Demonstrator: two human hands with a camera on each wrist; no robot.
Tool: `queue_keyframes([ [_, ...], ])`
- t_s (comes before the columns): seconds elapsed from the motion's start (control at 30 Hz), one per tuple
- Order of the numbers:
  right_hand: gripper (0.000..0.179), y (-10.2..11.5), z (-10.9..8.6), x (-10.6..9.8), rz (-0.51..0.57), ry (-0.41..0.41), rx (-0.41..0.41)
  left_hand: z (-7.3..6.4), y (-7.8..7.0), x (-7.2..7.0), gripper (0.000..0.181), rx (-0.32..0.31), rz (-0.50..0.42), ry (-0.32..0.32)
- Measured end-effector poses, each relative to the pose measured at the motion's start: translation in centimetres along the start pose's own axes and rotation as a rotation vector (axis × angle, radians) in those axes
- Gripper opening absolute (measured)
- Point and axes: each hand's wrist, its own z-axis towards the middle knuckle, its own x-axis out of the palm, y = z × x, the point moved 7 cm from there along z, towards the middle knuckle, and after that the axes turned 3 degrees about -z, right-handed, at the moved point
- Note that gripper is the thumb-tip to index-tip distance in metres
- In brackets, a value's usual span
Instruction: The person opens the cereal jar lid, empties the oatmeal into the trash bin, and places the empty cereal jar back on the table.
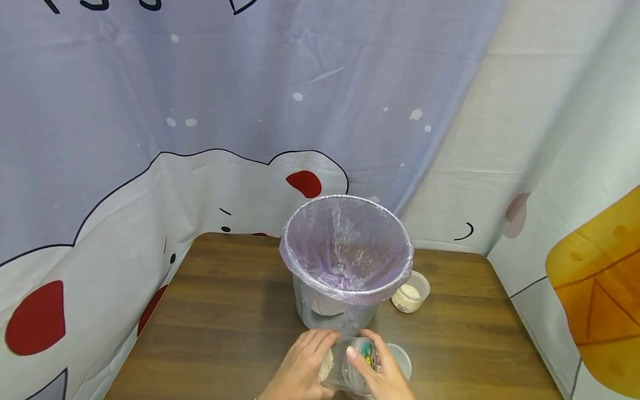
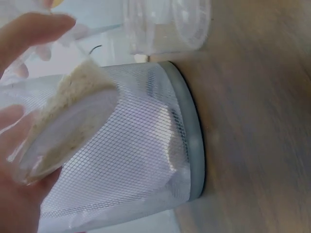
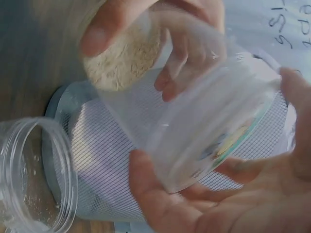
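A clear plastic jar (image 1: 339, 364) lies tilted on its side between both hands, over the table in front of the bin. Pale, grainy flakes (image 3: 126, 58) fill its base end. My left hand (image 1: 305, 366) grips that end, with fingers and thumb round the wall. At the other end, my right hand (image 1: 380, 369) holds the lid (image 3: 218, 145), which bears a green and yellow label. The lid looks to be on the jar. A second clear jar (image 3: 70, 179) stands uncapped beside the hands, with a few crumbs inside, partly hidden by the right hand in the head view.
Just beyond the hands stands a mesh bin (image 1: 330, 311) lined with a purple plastic bag (image 1: 345, 239). To its right sits a small clear tub (image 1: 411, 291) with pale contents. The brown wooden table (image 1: 225, 311) backs onto a printed curtain (image 1: 240, 189).
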Motion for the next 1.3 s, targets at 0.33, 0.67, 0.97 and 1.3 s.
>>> queue_keyframes([
  [0.33,0.066,-0.9,-0.4,0.2,0.035,0.071,0.137,-0.3,-0.3,-0.3,0.099,0.047,0.11,-0.089],
  [0.67,0.065,-0.8,-0.2,0.4,0.143,0.11,0.105,-0.4,0.0,0.1,0.097,0.003,0.082,-0.012],
  [0.97,0.061,0.1,-0.1,-0.3,-0.093,0.055,0.012,-0.7,0.5,0.6,0.096,-0.04,-0.029,0.067],
  [1.3,0.06,0.8,-0.3,-0.1,-0.173,0.106,-0.204,-1.3,1.5,1.1,0.091,-0.178,-0.305,0.306],
])
